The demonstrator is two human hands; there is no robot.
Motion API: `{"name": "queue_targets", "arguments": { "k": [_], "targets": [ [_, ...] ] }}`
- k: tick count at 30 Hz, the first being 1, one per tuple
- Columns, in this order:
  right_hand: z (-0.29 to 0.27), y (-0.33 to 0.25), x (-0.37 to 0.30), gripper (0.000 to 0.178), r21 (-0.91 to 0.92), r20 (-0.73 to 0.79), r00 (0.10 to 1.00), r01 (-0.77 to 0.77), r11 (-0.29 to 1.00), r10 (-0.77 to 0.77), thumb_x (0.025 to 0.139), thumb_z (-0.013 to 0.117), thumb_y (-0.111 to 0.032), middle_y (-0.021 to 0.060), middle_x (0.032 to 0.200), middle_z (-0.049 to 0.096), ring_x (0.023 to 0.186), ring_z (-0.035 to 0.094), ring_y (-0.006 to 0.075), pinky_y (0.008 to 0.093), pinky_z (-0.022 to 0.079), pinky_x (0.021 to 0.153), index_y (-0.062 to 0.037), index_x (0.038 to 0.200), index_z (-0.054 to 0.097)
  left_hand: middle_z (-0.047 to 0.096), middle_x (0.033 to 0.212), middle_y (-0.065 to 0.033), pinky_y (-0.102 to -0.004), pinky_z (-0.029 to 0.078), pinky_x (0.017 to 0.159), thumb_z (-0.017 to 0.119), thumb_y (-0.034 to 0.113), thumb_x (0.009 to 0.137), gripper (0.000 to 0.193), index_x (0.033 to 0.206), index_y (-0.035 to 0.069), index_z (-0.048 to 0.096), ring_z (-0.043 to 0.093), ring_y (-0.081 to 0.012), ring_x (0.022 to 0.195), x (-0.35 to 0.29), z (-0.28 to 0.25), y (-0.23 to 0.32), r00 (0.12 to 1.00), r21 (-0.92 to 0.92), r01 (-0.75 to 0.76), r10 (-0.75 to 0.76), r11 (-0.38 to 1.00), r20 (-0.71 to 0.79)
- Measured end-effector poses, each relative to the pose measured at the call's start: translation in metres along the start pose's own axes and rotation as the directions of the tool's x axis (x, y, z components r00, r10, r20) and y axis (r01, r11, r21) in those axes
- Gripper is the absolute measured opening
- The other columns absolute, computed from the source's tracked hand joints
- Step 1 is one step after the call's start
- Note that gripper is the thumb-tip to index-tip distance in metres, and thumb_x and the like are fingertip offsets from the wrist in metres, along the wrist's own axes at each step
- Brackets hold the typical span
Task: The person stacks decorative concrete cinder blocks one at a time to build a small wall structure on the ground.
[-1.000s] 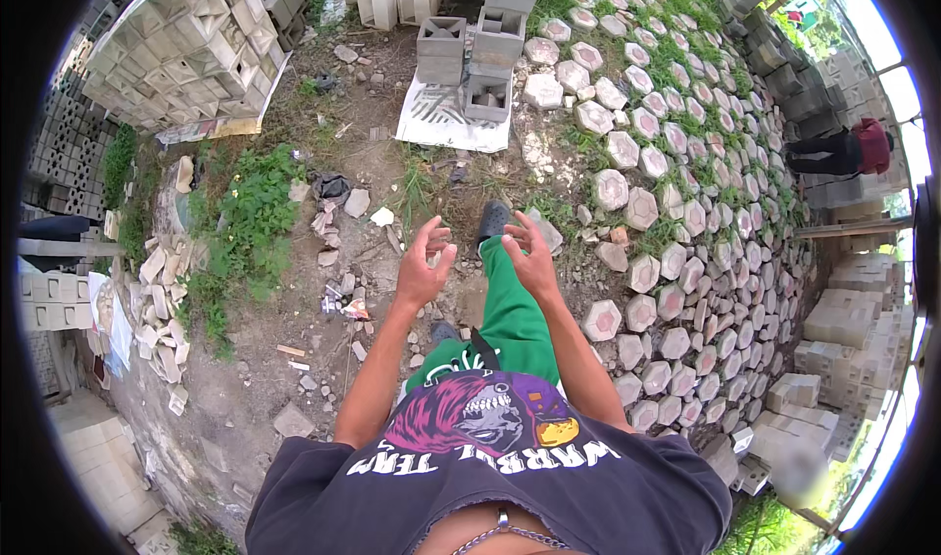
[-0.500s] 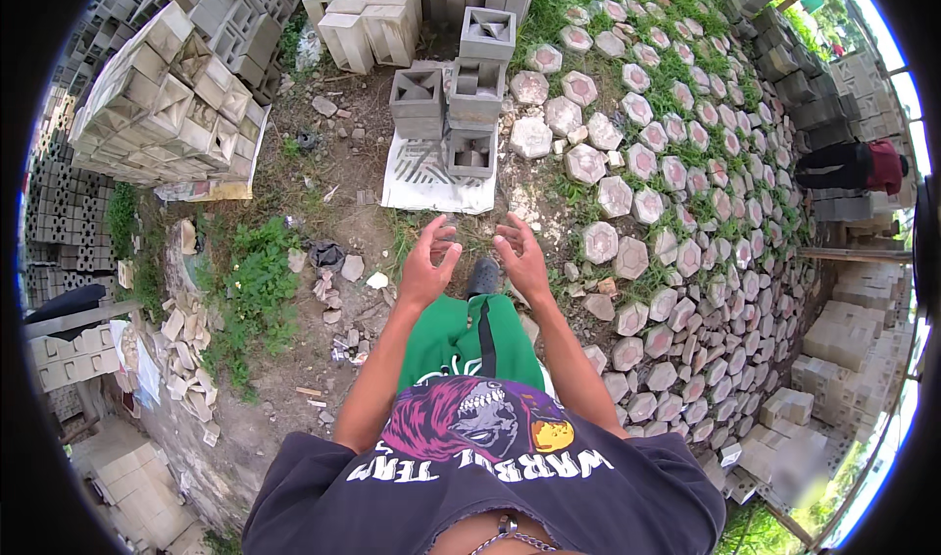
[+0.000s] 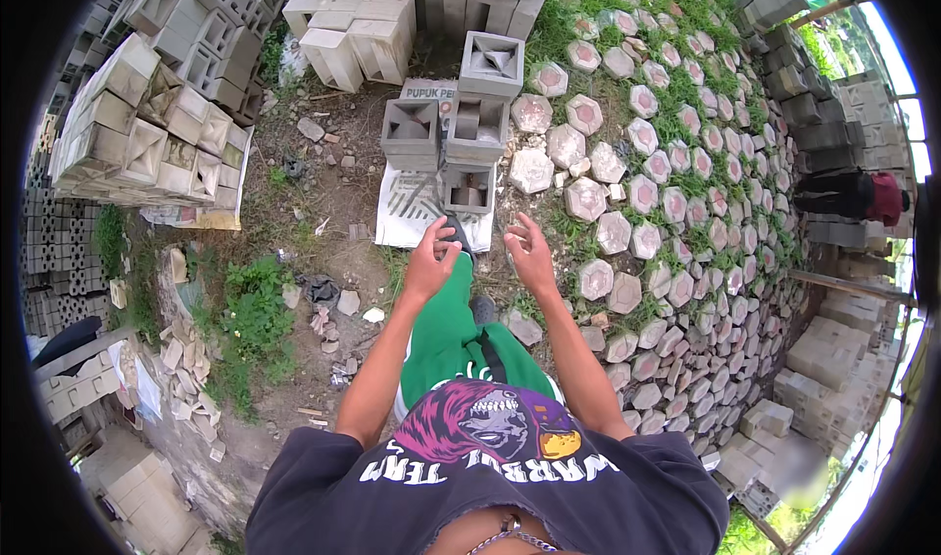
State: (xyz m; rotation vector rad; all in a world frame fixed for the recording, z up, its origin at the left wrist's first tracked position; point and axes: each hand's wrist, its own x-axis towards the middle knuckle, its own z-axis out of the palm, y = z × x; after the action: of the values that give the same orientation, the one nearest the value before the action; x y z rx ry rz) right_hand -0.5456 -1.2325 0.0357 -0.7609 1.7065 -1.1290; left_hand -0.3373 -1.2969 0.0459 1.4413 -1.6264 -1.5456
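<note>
My left hand (image 3: 432, 261) and my right hand (image 3: 530, 255) are held out in front of me, fingers apart and nothing in either. Just beyond them a white printed sack (image 3: 394, 224) lies flat on the dirt. Several grey square concrete vent blocks with hollow, shaped centres rest on and behind it. The nearest block (image 3: 470, 190) sits at the sack's right side, closest to my hands but apart from them. A left block (image 3: 411, 133) stands beside a middle block (image 3: 477, 128), and a far block (image 3: 492, 65) sits behind these. My left foot is close to the sack's near edge.
Pale concrete blocks (image 3: 358, 30) are stacked at the back, with another vent block stack (image 3: 147, 133) at the left. Hexagonal pavers (image 3: 642, 192) cover the grassy ground on the right. Rubble (image 3: 191, 369) and a green plant (image 3: 257, 310) lie left. A person (image 3: 853, 197) bends at far right.
I have come closer to the sack and its blocks, which now sit lower in view. My left leg has moved forward. Both hands remain raised and empty.
</note>
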Motion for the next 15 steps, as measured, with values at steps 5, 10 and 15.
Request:
{"name": "queue_targets", "arguments": {
  "k": [5,10,15],
  "targets": [
    [0.014,-0.004,0.070,0.057,-0.075,-0.031,0.988,-0.151,0.986,0.149,0.093,0.062,-0.019,0.0169,0.123,0.061,0.107,0.060,0.0221,0.0342,0.048,0.092,-0.0042,0.143,0.039,0.063,0.123,-0.0127,-0.0360,0.051,0.085,0.064,0.023,0.088,0.059,0.140,0.004,0.043,0.066,-0.0223,0.097,0.093,-0.002,-0.017,0.997,0.025,0.044,-0.046,0.999,0.054],
    [0.027,0.029,0.169,0.057,-0.089,-0.104,0.989,-0.111,0.990,0.101,0.091,0.063,-0.022,0.0181,0.121,0.063,0.106,0.063,0.0257,0.0369,0.049,0.091,-0.0045,0.141,0.042,0.062,0.124,-0.0133,-0.0367,0.050,0.089,0.064,0.022,0.090,0.057,0.140,0.005,0.042,0.065,-0.0222,0.102,0.196,0.009,-0.051,0.992,0.090,0.065,-0.074,0.994,0.105],
    [0.042,0.102,0.290,0.056,-0.182,-0.166,0.973,-0.192,0.964,0.162,0.091,0.063,-0.024,0.0220,0.124,0.060,0.114,0.059,0.0287,0.0380,0.046,0.097,-0.0009,0.139,0.043,0.055,0.133,-0.0172,-0.0405,0.039,0.105,0.064,0.022,0.089,0.058,0.140,0.005,0.042,0.052,-0.0308,0.125,0.307,0.036,-0.136,0.999,0.209,0.010,-0.019,0.978,0.040]
  ]
}}
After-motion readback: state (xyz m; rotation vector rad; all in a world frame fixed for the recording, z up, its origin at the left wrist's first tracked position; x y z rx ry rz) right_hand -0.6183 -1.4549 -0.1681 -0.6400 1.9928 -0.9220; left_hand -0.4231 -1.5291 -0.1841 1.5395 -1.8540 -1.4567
